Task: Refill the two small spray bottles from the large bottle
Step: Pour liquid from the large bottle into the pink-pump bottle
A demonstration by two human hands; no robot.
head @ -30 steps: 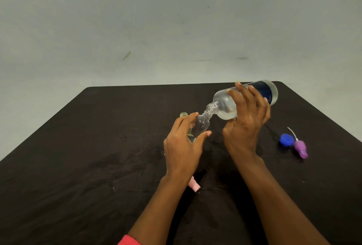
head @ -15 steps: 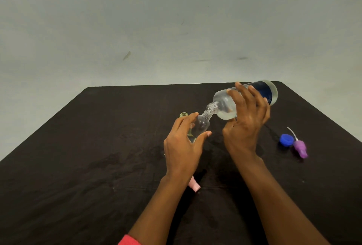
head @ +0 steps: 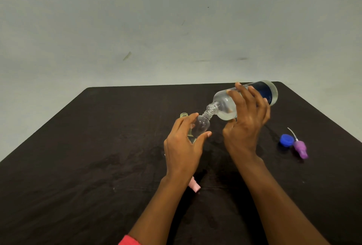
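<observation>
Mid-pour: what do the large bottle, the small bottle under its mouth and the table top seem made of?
The large bottle looks like clear glossy plastic: see-through wall, moulded neck threads; glass cannot be ruled out. The small bottle looks alike, clear and shiny, threaded neck. The table top seems covered in dark matt cloth, faintly creased and blotchy.

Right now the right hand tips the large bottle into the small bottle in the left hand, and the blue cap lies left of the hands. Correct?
No. The head view shows the blue cap right of the right hand, beside the purple spray head. The large bottle, small bottle and left hand are as stated.
</observation>
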